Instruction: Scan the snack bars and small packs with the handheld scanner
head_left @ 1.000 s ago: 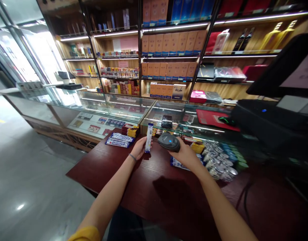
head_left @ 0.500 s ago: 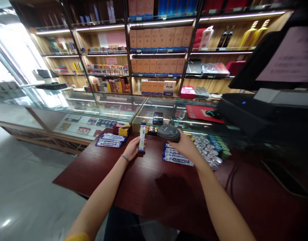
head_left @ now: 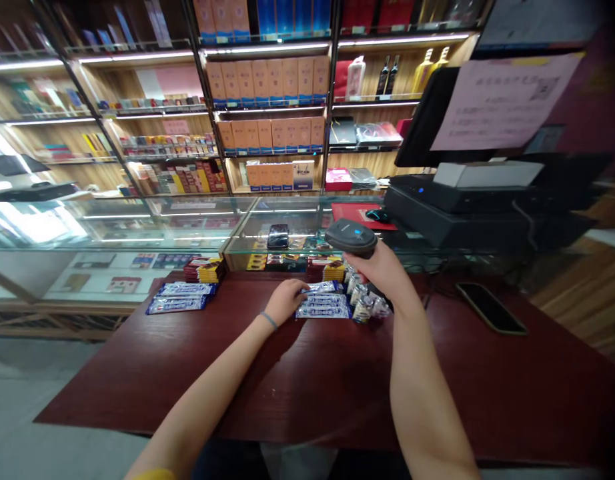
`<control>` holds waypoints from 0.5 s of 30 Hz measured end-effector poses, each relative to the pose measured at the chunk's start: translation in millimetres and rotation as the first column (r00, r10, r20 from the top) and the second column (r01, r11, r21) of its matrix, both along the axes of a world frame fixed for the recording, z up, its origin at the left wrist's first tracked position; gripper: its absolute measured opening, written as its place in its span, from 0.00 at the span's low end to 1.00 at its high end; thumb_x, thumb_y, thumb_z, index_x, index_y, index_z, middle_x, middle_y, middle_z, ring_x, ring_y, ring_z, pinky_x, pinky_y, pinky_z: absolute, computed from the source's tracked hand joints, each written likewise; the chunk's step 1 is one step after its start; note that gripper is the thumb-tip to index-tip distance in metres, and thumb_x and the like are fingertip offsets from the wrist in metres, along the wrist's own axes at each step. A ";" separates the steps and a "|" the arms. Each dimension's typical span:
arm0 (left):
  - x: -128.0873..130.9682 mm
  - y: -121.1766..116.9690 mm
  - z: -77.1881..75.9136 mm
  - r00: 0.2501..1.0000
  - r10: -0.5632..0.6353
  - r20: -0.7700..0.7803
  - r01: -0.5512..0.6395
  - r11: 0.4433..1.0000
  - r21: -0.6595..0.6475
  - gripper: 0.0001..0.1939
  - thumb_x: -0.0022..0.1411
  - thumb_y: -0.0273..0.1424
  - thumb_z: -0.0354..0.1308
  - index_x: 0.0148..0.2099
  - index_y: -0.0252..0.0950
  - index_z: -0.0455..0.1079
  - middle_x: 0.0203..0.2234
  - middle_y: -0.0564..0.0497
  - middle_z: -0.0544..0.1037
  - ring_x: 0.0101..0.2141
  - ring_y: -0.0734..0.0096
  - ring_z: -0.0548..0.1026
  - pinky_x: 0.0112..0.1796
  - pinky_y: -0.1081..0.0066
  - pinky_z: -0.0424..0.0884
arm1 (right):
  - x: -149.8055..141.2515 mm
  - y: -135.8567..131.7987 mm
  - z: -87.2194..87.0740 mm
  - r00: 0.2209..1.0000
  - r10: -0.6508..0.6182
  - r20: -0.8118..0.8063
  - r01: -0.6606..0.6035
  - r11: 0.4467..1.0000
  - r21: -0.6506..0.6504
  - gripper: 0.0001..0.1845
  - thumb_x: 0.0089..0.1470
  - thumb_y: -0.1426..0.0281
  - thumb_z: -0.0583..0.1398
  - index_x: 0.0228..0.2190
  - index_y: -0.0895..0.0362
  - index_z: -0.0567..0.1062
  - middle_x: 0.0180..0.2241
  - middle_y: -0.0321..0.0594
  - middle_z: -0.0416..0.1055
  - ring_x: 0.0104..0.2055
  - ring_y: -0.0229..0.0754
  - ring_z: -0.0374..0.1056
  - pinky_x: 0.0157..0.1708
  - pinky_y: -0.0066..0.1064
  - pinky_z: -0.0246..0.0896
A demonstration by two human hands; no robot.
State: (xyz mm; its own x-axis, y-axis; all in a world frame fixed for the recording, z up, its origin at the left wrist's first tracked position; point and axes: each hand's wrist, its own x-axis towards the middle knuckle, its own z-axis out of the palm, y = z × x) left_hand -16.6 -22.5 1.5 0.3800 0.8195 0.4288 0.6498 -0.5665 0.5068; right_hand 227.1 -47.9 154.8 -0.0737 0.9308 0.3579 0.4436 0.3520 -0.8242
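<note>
My right hand (head_left: 386,270) is wrapped round the handle of a dark grey barcode scanner (head_left: 351,237), held above the table with a blue light on top. Down at the table, my left hand (head_left: 286,301) has its fingers closed at the left end of a long blue-and-silver snack packet (head_left: 322,287). That packet lies slightly askew behind a row of similar packets (head_left: 323,308). Some of my left fingertips are hidden. More such packets (head_left: 181,297) lie farther left. Beside my right wrist are small shiny wrapped pieces (head_left: 363,308), partly covered by that arm.
Red-and-yellow packs (head_left: 205,269) stand at the table's back left, others (head_left: 325,269) behind the packet row. A phone (head_left: 490,308) lies right on the brown table (head_left: 227,373). A glass counter (head_left: 197,230) and a monitor (head_left: 422,120) stand behind.
My left hand has carried a packet from upright before the scanner down to the right-hand packet row. The view has swung right; the scanner stays in my right hand.
</note>
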 end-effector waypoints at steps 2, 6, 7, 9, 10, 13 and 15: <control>17.8 5.7 -3.4 0.996 -0.030 -0.087 0.033 0.999 0.040 0.09 0.63 0.26 0.58 0.45 0.37 0.75 0.41 0.45 0.79 0.45 0.59 0.75 0.49 0.62 0.69 | 5.8 -0.5 0.9 1.000 -0.022 -0.016 0.022 0.999 0.040 0.21 0.48 0.59 0.65 0.43 0.55 0.73 0.26 0.37 0.74 0.22 0.39 0.66 0.24 0.31 0.63; 39.2 14.4 -8.8 0.982 -0.027 -0.189 0.042 0.997 0.072 0.11 0.62 0.23 0.57 0.45 0.36 0.75 0.41 0.44 0.79 0.44 0.60 0.74 0.48 0.63 0.70 | 14.3 -1.2 1.2 0.998 -0.031 -0.061 0.033 0.999 0.028 0.21 0.49 0.59 0.65 0.43 0.55 0.72 0.25 0.35 0.73 0.20 0.38 0.64 0.23 0.31 0.62; 41.6 15.9 -10.0 0.978 -0.024 -0.206 0.040 0.997 0.070 0.11 0.62 0.22 0.56 0.45 0.36 0.75 0.41 0.44 0.79 0.43 0.60 0.74 0.48 0.63 0.70 | 15.7 -1.3 1.4 0.997 -0.031 -0.071 0.032 0.999 0.023 0.20 0.49 0.59 0.65 0.42 0.54 0.72 0.24 0.34 0.73 0.19 0.37 0.63 0.23 0.31 0.61; 43.9 17.6 -12.6 0.975 -0.022 -0.221 0.037 0.997 0.063 0.13 0.61 0.21 0.55 0.46 0.35 0.75 0.42 0.44 0.79 0.43 0.60 0.74 0.48 0.62 0.70 | 17.8 -1.8 2.2 0.995 -0.036 -0.091 0.038 0.999 0.024 0.20 0.49 0.60 0.65 0.43 0.54 0.72 0.23 0.34 0.73 0.18 0.37 0.62 0.22 0.31 0.61; 44.3 17.9 -13.9 0.975 -0.021 -0.222 0.035 0.998 0.059 0.13 0.60 0.21 0.55 0.46 0.35 0.75 0.42 0.44 0.79 0.44 0.60 0.74 0.48 0.62 0.69 | 18.3 -2.1 2.8 0.994 -0.040 -0.100 0.042 0.999 0.023 0.20 0.49 0.60 0.65 0.43 0.54 0.72 0.23 0.34 0.72 0.18 0.37 0.62 0.22 0.31 0.61; 44.4 17.4 -17.8 0.978 -0.020 -0.205 0.032 0.998 0.058 0.14 0.60 0.21 0.55 0.46 0.36 0.75 0.42 0.44 0.79 0.44 0.60 0.74 0.49 0.62 0.69 | 18.6 -2.8 5.0 0.992 -0.048 -0.114 0.049 0.999 0.003 0.20 0.50 0.60 0.64 0.44 0.54 0.72 0.24 0.34 0.73 0.18 0.37 0.62 0.21 0.31 0.60; 44.6 16.4 -19.7 0.982 -0.020 -0.190 0.033 0.997 0.064 0.14 0.60 0.20 0.55 0.46 0.36 0.75 0.42 0.44 0.79 0.44 0.60 0.74 0.49 0.62 0.69 | 17.8 -2.9 6.2 0.993 -0.042 -0.112 0.043 0.999 0.006 0.20 0.49 0.60 0.64 0.44 0.54 0.72 0.25 0.35 0.73 0.20 0.38 0.64 0.22 0.31 0.61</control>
